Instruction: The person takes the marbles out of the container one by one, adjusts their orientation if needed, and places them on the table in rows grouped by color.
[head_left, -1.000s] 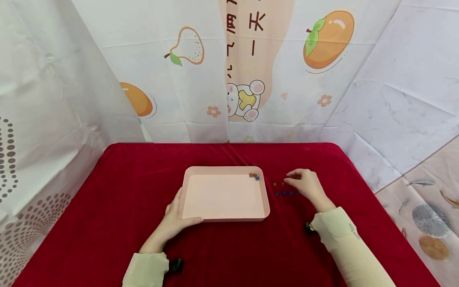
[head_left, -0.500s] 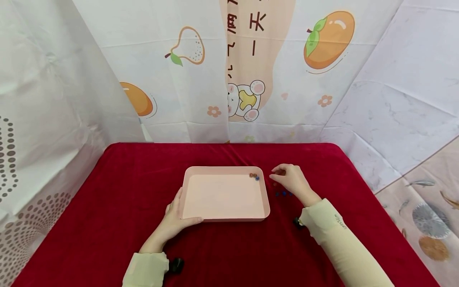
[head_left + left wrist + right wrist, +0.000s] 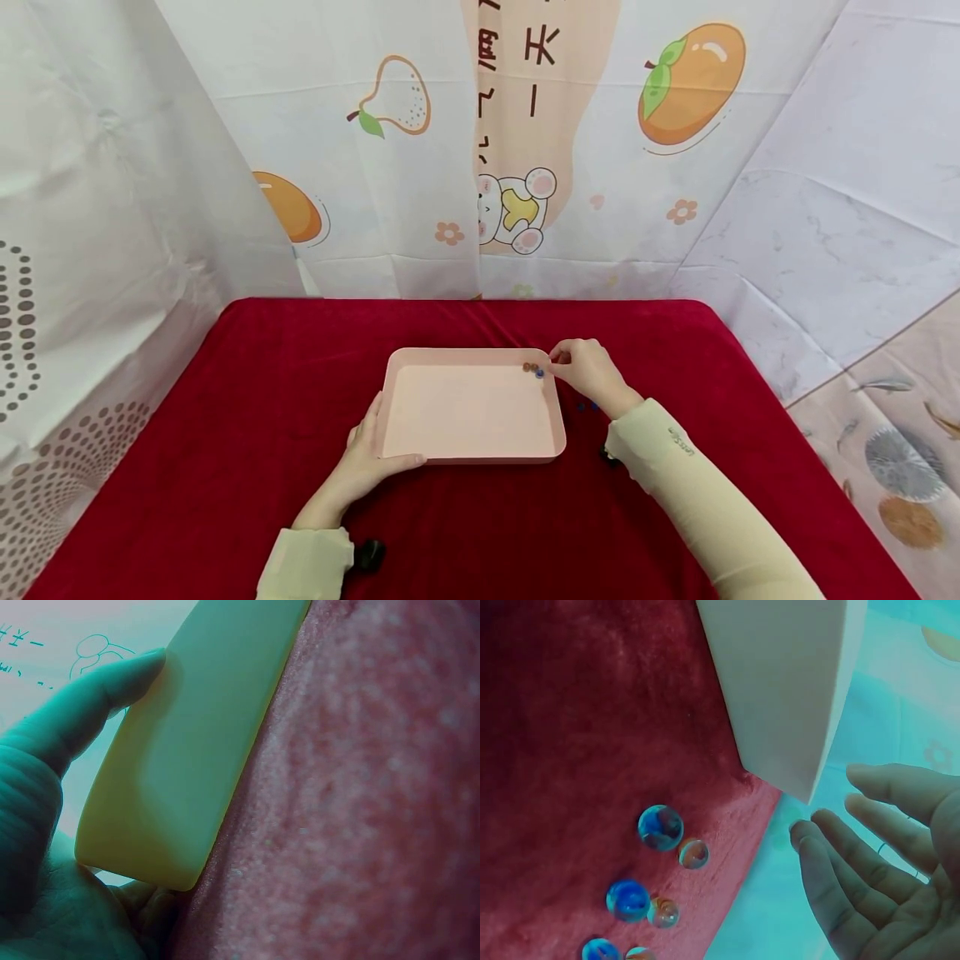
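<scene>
My left hand (image 3: 362, 458) grips the left front corner of a pale pink rectangular tray (image 3: 471, 460), thumb along its front side. In the left wrist view the thumb (image 3: 112, 686) presses on the tray wall (image 3: 195, 750). Over the tray's back right corner is my right hand (image 3: 588, 371), thumb and fingertips drawn close together at the rim. Whether a marble sits between them is hidden. In that corner lie two orange marbles (image 3: 530, 367) and a blue marble (image 3: 539, 374). In the right wrist view, blue marbles (image 3: 628, 901) and orange marbles (image 3: 694, 853) lie beside the tray.
A red cloth (image 3: 465, 533) covers the table. White printed curtains (image 3: 337, 208) stand behind it and along both sides. The loose marbles lie close to the tray's right side, partly beneath my right hand in the head view.
My right hand has moved left from above the loose marbles to the tray's back right corner. My left hand and the tray have stayed in place.
</scene>
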The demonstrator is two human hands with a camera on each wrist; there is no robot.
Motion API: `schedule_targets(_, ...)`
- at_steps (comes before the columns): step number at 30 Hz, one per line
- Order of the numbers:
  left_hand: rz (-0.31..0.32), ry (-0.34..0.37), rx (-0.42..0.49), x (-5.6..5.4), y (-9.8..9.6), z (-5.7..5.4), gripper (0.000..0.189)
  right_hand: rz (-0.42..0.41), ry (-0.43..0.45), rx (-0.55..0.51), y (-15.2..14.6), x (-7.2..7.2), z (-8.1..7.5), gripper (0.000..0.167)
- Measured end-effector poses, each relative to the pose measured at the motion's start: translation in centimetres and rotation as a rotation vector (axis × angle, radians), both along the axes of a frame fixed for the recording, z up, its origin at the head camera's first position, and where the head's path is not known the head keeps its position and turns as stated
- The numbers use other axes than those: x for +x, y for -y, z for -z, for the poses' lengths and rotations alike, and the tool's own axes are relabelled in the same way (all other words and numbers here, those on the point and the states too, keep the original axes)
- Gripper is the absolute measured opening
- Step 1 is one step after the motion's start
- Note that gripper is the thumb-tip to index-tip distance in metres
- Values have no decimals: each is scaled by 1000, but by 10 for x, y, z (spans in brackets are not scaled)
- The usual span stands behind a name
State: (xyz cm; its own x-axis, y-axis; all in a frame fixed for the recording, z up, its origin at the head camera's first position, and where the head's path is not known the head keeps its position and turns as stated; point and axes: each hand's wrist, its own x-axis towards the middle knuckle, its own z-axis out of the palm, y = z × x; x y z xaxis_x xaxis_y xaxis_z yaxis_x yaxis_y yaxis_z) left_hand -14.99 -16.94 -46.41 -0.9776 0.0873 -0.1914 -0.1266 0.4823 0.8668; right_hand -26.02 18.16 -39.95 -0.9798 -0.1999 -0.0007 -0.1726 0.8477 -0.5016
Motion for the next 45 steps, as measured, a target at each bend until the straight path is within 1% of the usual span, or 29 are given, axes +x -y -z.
schedule_targets(4, -3, 4, 7, 0, -1, 0, 126, -5, 12, 35, 5, -4, 2, 23)
schedule_targets(9, -5, -8, 8, 0, -2, 2, 127, 13, 72, 55, 10, -8, 5, 23)
schedule_targets(13, -4, -9, 7, 0, -2, 3, 127, 42, 114, 68, 15, -11, 7, 19)
schedule_targets(17, -2, 8, 10, -1, -2, 3, 126, 53, 131, 90, 17, -14, 9, 14)
schedule_targets(25, -1, 13, 4, -1, -1, 3, 126, 46, 150, 176, 21, -21, 17, 13)
schedule_targets(30, -4, 13, 2, -1, -2, 2, 127, 34, 140, 233, 25, -24, 22, 10)
schedule_targets(39, 5, -2, -3, 0, -1, -1, 127, 24, 128, 271, 31, -25, 22, 11)
schedule_targets(45, 8, -4, 0, 0, 0, -1, 126, 19, 124, 256, 30, -26, 23, 9)
